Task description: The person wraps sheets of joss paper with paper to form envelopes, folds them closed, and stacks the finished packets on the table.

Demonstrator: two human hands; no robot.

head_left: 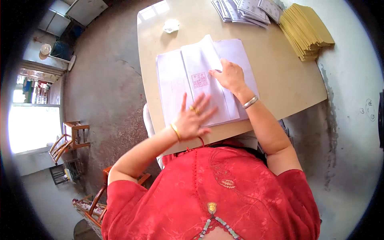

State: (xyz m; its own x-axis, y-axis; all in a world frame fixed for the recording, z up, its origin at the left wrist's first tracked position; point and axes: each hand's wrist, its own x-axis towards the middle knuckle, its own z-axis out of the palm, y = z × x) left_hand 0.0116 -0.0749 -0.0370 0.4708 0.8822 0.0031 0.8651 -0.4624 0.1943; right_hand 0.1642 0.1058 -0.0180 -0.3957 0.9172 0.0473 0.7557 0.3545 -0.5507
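A stack of white paper sheets (170, 72) lies on the table, and its top sheet (204, 98) is partly folded, with a flap raised at the far end. A red square printed seal (199, 80) shows on that folded sheet. My right hand (230, 76) holds the sheet's right-hand fold, thumb toward the seal and fingers bent at the edge. Over the near part of the same sheet, my left hand (194, 118) has its fingers spread, slightly blurred by motion. Whether its palm touches the paper is unclear.
The table (284, 84) stands against a wall on the right. At its far side are a pile of printed white packets (248, 12) and a stack of yellow paper (306, 30). A crumpled white item (171, 26) sits far left. Wooden chairs (72, 136) stand on the floor.
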